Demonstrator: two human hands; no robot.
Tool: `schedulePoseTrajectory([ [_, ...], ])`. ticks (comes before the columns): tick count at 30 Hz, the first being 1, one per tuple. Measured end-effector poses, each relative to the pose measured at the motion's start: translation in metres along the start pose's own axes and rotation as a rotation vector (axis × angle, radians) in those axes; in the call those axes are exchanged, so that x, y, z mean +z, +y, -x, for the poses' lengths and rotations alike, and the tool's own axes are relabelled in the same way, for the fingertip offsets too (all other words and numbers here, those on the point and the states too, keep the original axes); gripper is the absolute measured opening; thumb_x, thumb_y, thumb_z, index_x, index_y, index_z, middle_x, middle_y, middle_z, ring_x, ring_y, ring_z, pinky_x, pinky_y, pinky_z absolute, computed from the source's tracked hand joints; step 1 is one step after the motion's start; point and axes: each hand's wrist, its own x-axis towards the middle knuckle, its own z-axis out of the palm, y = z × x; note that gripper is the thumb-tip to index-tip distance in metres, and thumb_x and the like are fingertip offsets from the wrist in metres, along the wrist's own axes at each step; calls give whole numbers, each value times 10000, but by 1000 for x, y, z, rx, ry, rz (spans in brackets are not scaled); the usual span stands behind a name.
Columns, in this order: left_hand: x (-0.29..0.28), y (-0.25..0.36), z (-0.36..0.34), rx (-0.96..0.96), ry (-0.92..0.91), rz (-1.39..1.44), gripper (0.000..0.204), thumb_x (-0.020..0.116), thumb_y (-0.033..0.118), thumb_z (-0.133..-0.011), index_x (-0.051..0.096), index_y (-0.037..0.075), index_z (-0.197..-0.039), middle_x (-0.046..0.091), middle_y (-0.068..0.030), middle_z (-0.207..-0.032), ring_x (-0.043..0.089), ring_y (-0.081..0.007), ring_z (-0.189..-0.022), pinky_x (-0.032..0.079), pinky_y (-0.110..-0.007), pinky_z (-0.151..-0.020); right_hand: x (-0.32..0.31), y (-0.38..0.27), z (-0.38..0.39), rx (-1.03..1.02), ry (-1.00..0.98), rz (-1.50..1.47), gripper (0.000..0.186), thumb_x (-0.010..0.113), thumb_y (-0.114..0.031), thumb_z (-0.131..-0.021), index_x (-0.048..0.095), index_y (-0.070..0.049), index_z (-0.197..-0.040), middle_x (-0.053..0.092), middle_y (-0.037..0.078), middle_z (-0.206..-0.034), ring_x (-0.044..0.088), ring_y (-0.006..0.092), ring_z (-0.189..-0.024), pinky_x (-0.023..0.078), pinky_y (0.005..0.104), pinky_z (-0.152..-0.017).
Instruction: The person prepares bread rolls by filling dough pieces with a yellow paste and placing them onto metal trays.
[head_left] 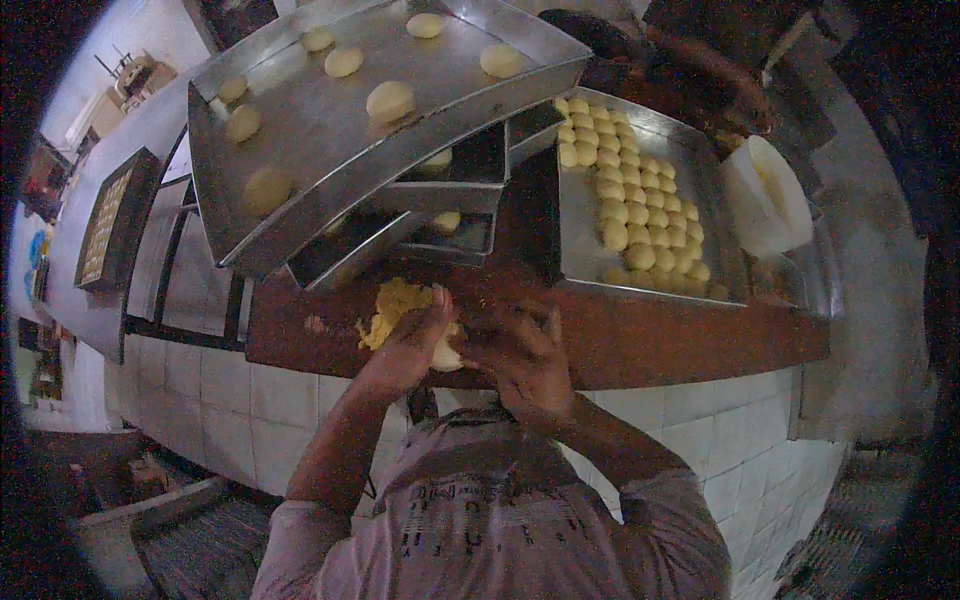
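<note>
A pale piece of dough [447,354] is between my hands at the near edge of the brown worktop. My left hand [413,343] curls round its left side, fingers close together. From the right, the fingertips of my right hand [525,362] meet the dough's edge, while other fingers of that hand stick up apart; they are slightly blurred. Just beyond my left hand lies a crumbly yellow mass [398,300], partly covered by that hand. The dough's underside is hidden.
Stacked metal trays rise at the left back, the top tray [290,130] bearing several spaced dough rounds. On the right, another tray [600,278] holds rows of dough balls, beside a white tub [765,195]. A co-worker's arm [715,65] shows behind. A further tray [115,215] stands far left.
</note>
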Motion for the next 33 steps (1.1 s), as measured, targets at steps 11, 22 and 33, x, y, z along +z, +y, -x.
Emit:
schedulePoseTrajectory([
  [11,7,-40,-10,566,-56,149,620,662,334,-832,386,76,-1324,532,-112,-1195,501,-209,-1127,379,-375,-995,11,2,-28,1018,96,-1334,119,628,-118,-868,647,-48,-962,628,57,-1034,595,177,-941,494,331,-810],
  [22,-9,-57,-34,571,556,-203,420,760,162,-677,533,52,-1014,571,-99,-967,564,-233,-938,465,-373,-806,10,-17,-46,-13,-137,36,435,646,-142,-822,521,-18,-1220,513,200,-1232,533,333,-1106,436,434,-911],
  [33,-103,-78,20,388,509,-657,412,762,191,-664,560,34,-986,552,-168,-984,526,-369,-937,431,-466,-815,-70,7,-180,-114,-224,-184,413,665,-157,-779,559,-90,-1172,508,148,-1214,511,300,-1138,408,390,-964],
])
